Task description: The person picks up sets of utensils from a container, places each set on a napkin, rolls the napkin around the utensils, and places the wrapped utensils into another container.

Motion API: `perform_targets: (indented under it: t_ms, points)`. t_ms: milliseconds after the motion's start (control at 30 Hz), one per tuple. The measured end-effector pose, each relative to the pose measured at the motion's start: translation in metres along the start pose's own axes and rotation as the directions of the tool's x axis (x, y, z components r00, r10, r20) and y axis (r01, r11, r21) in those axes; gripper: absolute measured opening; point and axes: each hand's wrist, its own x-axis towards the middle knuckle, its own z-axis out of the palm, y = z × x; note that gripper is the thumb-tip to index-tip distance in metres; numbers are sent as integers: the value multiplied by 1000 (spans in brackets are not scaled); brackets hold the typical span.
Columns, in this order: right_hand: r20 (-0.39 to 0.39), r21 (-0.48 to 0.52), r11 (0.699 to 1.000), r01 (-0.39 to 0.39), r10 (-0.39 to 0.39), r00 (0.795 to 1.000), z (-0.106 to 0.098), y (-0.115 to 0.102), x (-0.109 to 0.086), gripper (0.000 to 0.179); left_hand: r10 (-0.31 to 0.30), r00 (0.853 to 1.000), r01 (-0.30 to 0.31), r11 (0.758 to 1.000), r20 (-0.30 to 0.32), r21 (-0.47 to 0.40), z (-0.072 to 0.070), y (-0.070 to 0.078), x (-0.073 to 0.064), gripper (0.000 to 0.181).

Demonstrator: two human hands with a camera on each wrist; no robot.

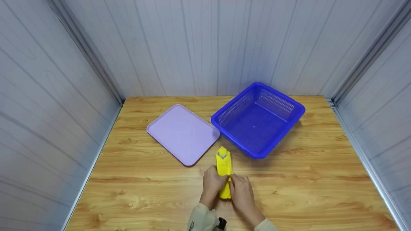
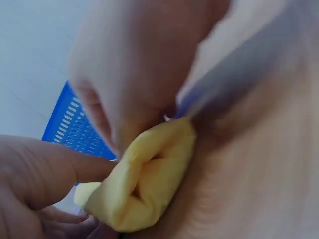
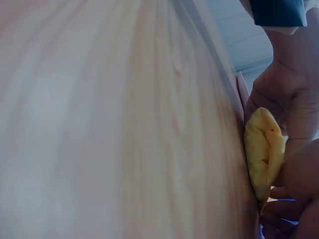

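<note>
A yellow folded cloth [image 1: 224, 160], narrow and long with a grey print near its far end, lies on the table in front of me. My left hand [image 1: 213, 180] holds its left side, the thumb lying across the top. On the other side my right hand [image 1: 243, 192] grips the right edge with curled fingers. The left wrist view shows the near end of the yellow cloth [image 2: 149, 184] as a thick roll with open folds, between the left hand [image 2: 45, 179] and the right hand [image 2: 134, 74]. In the right wrist view that end [image 3: 264, 149] stands against the tabletop.
A pink-purple tray [image 1: 183, 134] lies ahead to the left. Beside it, ahead to the right, stands a blue plastic basket [image 1: 257, 128] with perforated sides. The wooden table [image 1: 144, 189] is bounded by pale panel walls [image 1: 205, 48] at the back and sides.
</note>
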Motion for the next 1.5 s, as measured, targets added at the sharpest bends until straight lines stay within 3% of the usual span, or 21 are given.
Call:
perform_targets:
  t_ms: [100, 233, 433, 533, 633, 767, 933, 1000, 1100, 1267, 1400, 1500]
  points:
    - [-10, 34, 999, -8, 8, 1000, 1, 1, -2, 22, -48, 996, 52, 998, 80, -45, -3, 1, 4, 26]
    - [-5, 68, 997, -26, 27, 1000, 3, 1, -3, 26, -68, 989, 88, 985, 128, -151, -4, -1, 5, 25]
    - [29, 106, 990, -93, 91, 995, 2, -2, -4, 31, -82, 971, 163, 913, 223, -375, -2, -8, 6, 33]
    - [63, 191, 969, -158, 149, 987, 1, -3, -6, 33, -82, 963, 192, 875, 255, -444, -3, -13, 5, 35]
    - [94, 348, 908, -234, 214, 972, 0, -4, -7, 35, -56, 961, 195, 831, 271, -521, -4, -20, 3, 35]
    - [120, 539, 780, -316, 301, 946, -14, -17, -3, 34, -8, 962, 179, 775, 274, -606, -9, -22, -3, 36]
    - [227, 641, 623, -449, 405, 886, -35, -30, 4, 35, 78, 962, 134, 698, 260, -703, -19, -12, -14, 38]
    - [238, 658, 596, -461, 415, 878, -37, -28, 6, 37, 121, 958, 116, 664, 259, -739, -25, -5, -17, 39]
    - [198, 653, 622, -431, 409, 891, -54, -38, 11, 37, 177, 947, 98, 636, 268, -765, -35, 9, -23, 41]
    - [101, 589, 743, -319, 324, 941, -82, -48, 23, 30, 235, 929, 85, 618, 287, -781, -49, 33, -27, 41]
    - [52, 541, 808, -232, 243, 969, -97, -47, 39, 25, 236, 926, 98, 603, 294, -792, -52, 54, -19, 40]
    - [21, 492, 850, -187, 203, 979, -104, -40, 58, 29, 206, 935, 105, 619, 289, -779, -48, 73, -4, 41]
